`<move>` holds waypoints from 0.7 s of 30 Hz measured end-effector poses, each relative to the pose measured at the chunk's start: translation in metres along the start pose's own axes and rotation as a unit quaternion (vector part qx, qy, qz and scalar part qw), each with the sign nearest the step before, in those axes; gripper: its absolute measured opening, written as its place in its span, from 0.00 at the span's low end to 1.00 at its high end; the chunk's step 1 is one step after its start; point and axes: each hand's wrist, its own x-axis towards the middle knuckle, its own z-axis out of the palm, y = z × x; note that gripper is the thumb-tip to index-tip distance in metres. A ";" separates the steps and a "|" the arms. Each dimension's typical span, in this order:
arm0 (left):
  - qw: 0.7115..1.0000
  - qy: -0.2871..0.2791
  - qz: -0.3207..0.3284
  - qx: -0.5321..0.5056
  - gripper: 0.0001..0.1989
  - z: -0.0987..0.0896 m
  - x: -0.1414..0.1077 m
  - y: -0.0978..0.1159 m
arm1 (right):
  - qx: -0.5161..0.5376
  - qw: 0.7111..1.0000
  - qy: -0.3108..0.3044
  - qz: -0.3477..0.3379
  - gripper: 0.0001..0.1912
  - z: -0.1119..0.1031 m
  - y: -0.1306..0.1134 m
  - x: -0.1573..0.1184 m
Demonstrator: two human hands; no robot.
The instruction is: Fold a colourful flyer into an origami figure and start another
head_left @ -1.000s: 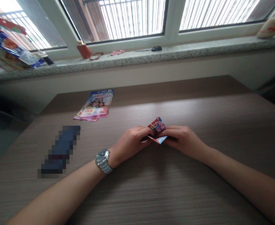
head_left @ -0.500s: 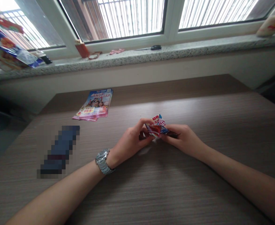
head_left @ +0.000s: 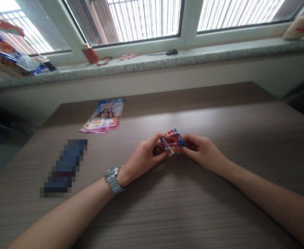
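A small folded piece of printed paper [head_left: 171,141], red, white and blue, is held just above the brown table [head_left: 152,207]. My left hand [head_left: 149,152], with a silver watch on the wrist, pinches its left side between thumb and fingers. On the right side, my right hand [head_left: 200,148] grips the paper's edge with thumb and forefinger. The fingertips partly cover the paper, and its underside is hidden.
Printed leaflets [head_left: 104,116] lie stacked at the back left. A pixelated dark object [head_left: 65,166] is left of my left forearm. Scissors [head_left: 171,52], an orange-red item [head_left: 90,55] and a blue package [head_left: 17,57] sit on the stone windowsill [head_left: 131,65].
The folded paper has changed shape: its front now looks flatter and more diamond-like. My right hand's fingers have shifted slightly around its right corner. Both hands still hold it.
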 end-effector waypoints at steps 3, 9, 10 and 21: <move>0.997 0.028 0.034 0.058 0.10 -0.003 0.001 0.001 | -0.024 1.000 -0.010 0.005 0.10 -0.003 -0.001 0.000; 0.994 0.053 0.041 0.091 0.06 -0.007 0.003 -0.001 | -0.074 0.997 -0.028 -0.010 0.09 -0.006 -0.002 0.000; 0.994 0.048 0.033 0.089 0.06 -0.007 0.003 -0.001 | -0.083 0.996 -0.029 -0.014 0.08 -0.006 -0.002 0.000; 0.991 0.038 0.022 0.127 0.06 -0.012 0.003 -0.007 | -0.143 0.987 0.010 -0.078 0.09 -0.011 -0.002 0.002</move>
